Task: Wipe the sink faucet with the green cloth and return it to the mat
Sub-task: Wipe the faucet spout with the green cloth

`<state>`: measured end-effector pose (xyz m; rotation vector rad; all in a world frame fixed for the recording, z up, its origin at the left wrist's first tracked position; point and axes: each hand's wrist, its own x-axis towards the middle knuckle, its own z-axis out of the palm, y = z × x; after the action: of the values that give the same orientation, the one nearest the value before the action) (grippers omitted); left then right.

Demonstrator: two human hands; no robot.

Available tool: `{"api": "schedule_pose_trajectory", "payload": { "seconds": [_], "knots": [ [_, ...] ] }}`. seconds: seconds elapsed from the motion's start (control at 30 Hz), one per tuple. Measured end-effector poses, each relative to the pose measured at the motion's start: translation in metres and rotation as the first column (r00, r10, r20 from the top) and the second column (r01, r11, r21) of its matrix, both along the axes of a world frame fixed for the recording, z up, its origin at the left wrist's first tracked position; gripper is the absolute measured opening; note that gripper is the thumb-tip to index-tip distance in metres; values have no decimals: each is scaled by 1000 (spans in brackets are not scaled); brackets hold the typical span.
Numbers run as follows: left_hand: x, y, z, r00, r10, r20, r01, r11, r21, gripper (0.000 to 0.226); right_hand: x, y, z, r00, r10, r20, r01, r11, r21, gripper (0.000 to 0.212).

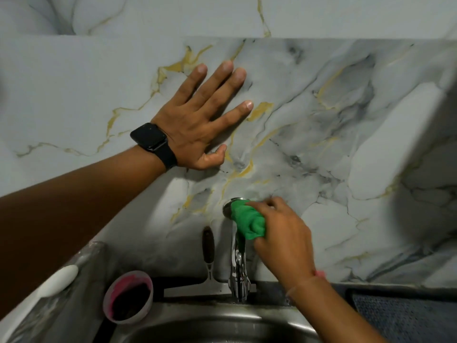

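A chrome faucet (238,266) comes out of the marble wall above the steel sink (210,328). My right hand (284,233) is closed on the bunched green cloth (248,222) and presses it against the faucet's round base at the wall. My left hand (197,120), with a black watch on the wrist, lies flat on the marble wall above, fingers spread, holding nothing. A dark grey mat (405,315) lies on the counter at the lower right, partly cut off by the frame.
A squeegee (209,266) with a dark handle leans against the wall left of the faucet. A pink-rimmed cup (129,297) stands at the sink's left rim. A white rounded object (58,280) sits at the far left.
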<state>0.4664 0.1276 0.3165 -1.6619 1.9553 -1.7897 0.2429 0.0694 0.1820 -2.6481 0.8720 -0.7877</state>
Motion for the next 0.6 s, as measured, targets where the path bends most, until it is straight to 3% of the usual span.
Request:
{"api": "schedule_pose_trajectory", "payload": {
  "seconds": [0.1,0.23,0.3,0.37,0.43,0.5,0.57,0.6],
  "knots": [
    [-1,1,1,1000,-6,-13,6,1000,6,76,27,17,36,956,30,-293,-121,948,-296,31],
    [1,3,2,1000,-10,-17,11,1000,10,76,72,51,54,774,-15,-634,-378,791,-480,21],
    [0,5,1,1000,-22,-20,22,1000,6,76,89,67,45,663,-158,-732,-478,663,-576,26],
    [1,4,0,999,-34,-19,34,999,5,76,99,75,34,603,-231,-763,-515,618,-594,31],
    [1,4,1,999,-37,-18,37,999,3,76,101,72,30,623,-186,-760,-505,646,-572,32],
    [1,4,2,999,-37,-21,37,999,2,75,89,62,35,738,-45,-673,-412,760,-503,28],
    [-1,4,2,999,-46,-25,46,999,8,75,61,43,34,921,104,-377,-232,921,-314,31],
    [-3,4,2,998,-53,-25,54,999,10,75,40,34,27,986,77,-148,-99,984,-150,32]
  ]
}}
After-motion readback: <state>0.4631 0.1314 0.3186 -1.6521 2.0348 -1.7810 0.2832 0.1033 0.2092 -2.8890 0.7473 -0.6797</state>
